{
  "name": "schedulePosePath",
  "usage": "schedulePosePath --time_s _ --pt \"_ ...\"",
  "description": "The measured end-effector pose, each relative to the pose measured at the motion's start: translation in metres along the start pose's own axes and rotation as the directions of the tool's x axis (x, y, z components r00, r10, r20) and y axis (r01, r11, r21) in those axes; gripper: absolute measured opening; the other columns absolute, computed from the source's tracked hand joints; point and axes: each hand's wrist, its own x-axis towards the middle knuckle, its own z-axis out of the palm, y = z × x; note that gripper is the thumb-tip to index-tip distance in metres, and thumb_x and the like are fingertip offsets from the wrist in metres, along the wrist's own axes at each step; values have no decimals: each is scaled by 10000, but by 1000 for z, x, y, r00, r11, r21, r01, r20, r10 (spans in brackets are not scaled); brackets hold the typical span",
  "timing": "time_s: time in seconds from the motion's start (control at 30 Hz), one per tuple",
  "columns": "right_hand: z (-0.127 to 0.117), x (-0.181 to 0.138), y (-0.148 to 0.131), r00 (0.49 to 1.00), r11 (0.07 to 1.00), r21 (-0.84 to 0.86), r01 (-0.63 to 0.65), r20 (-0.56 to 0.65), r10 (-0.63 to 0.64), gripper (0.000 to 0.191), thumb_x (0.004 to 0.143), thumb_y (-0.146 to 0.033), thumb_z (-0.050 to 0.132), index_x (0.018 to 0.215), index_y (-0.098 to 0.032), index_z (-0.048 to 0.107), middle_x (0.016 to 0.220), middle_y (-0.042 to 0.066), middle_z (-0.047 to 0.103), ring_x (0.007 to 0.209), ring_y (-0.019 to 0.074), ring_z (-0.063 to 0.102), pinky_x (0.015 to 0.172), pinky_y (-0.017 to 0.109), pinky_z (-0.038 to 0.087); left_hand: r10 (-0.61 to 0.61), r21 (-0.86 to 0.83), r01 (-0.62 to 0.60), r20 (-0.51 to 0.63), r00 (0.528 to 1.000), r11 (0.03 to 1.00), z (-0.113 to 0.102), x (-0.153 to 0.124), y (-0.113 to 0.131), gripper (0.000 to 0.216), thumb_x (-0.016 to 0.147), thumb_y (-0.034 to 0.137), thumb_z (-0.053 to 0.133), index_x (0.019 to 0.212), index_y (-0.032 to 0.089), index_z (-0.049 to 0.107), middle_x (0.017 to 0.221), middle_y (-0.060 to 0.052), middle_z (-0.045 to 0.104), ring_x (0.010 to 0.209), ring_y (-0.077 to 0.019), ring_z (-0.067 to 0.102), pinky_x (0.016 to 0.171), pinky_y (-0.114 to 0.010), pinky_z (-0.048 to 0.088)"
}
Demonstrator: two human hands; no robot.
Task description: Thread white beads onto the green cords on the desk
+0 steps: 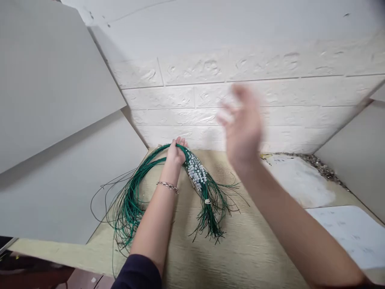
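A bundle of thin green cords (132,192) loops over the table at the left, its loose strands trailing outward. My left hand (177,151), palm up with the thumb laid over the strands, holds the bundle near its bend. Just right of that hand, a cluster of small white beads or tags (197,172) sits along the cords. Below the cluster a pale band (207,201) ties the strands, and their dark tips fan out on the table. My right hand (243,128) is raised in front of the wall, blurred, its fingers loosely bent and apart with nothing visible in them.
A white textured brick-pattern wall (180,98) closes off the back. Grey-white panels (60,176) stand at the left. On the right of the table (240,241) lie a pale plastic bag (297,180) and a white sheet (351,228); small debris (326,168) lines the back edge.
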Motion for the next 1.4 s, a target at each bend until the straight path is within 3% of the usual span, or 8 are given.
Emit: schedulePosePath --time_s 0.07,0.17,0.27,0.43,0.6,0.87,1.07,1.4 --pt "20 2 22 962 973 -136 -186 178 209 432 850 -457 298 1015 -120 513 993 94 556 890 166 535 748 298 435 -57 78 56 20 998 995 -4 5 0 237 858 346 345 938 197 511 764 -29 570 643 -114 551 628 -236 443" --pt "51 -3 59 752 807 -462 -369 363 551 550 716 -599 424 908 -98 546 880 121 595 812 212 561 691 309 438 -120 200 107 54 991 974 -9 10 3 277 842 379 370 1030 218 496 718 -18 538 601 -121 537 633 -263 449" --pt "69 -9 82 679 731 -594 -337 385 626 574 610 -547 576 975 -106 528 900 130 602 793 228 573 640 291 443 -83 255 63 70 994 965 -10 10 7 311 845 362 372 1113 229 456 664 -2 497 558 -113 522 607 -255 448" --pt "78 -5 95 591 774 -568 -279 534 605 182 734 -283 492 753 -129 586 537 36 569 459 141 531 475 226 408 47 540 -126 158 986 832 -17 10 14 361 839 397 367 1125 207 481 795 -35 560 644 -122 547 649 -261 451" --pt "79 -2 98 635 775 -562 -290 493 595 182 767 -263 451 791 -129 573 424 -8 484 370 123 474 415 209 366 259 896 -388 330 908 217 -35 14 23 587 812 553 238 917 127 628 979 -89 615 954 -205 538 868 -289 387" --pt "77 -3 95 656 775 -534 -338 456 601 213 789 -262 411 851 -118 555 388 -16 466 384 131 503 398 191 357 313 896 15 139 939 -444 -62 15 17 601 819 522 98 1247 251 423 1350 -114 310 1249 -321 221 966 -588 51" --pt "74 -4 74 742 811 -495 -312 406 534 277 789 -369 424 763 -123 547 432 -26 441 376 105 477 420 191 352 340 802 100 133 931 -588 -75 19 4 609 788 560 151 1313 287 293 1424 -65 104 1289 -303 47 977 -569 25" --pt "50 -13 8 938 960 -266 -89 302 171 282 812 -387 391 668 -163 481 528 -25 427 546 87 439 525 199 323 348 826 102 119 930 -555 -73 14 4 591 773 569 190 1297 327 315 1417 -25 157 1281 -341 -7 928 -636 40"
